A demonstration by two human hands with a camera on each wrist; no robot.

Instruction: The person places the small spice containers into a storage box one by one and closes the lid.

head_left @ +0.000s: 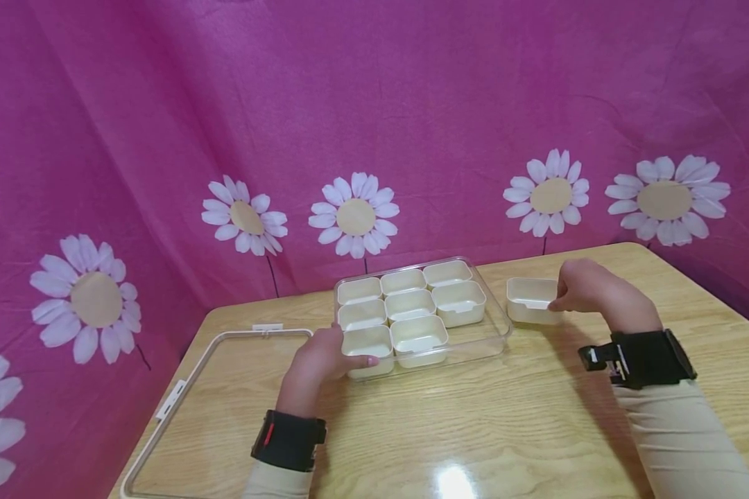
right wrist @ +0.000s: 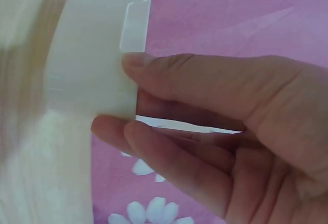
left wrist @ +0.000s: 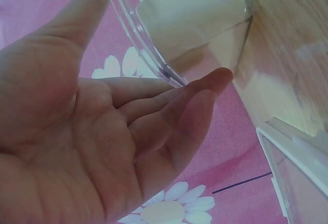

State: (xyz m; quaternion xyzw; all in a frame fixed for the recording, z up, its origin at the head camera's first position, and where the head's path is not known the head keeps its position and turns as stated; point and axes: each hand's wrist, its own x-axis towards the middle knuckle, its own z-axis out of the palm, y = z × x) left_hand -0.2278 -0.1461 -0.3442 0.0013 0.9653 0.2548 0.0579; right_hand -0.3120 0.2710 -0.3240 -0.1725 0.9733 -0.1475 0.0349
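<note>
A small cream bin [head_left: 527,313] sits at the table's right, beside the clear tray. My right hand [head_left: 589,292] pinches its right end, the thumb on the outer wall below the notched rim in the right wrist view. In the clear tray [head_left: 483,343] several matching cream bins [head_left: 410,305] stand in rows. At the tray's front left corner, my left hand [head_left: 321,355] holds the edge. Its thumb reaches across the rim over the front left bin [head_left: 368,339], while the other fingers [left wrist: 177,116] lie along the outside of the tray wall.
A clear lid [head_left: 225,409] with a pale frame and white clips lies on the table's left. Wood shows at the tray's front right corner, beside the bins. Behind the wooden table [head_left: 412,430] hangs a pink cloth [head_left: 374,104] with large daisies.
</note>
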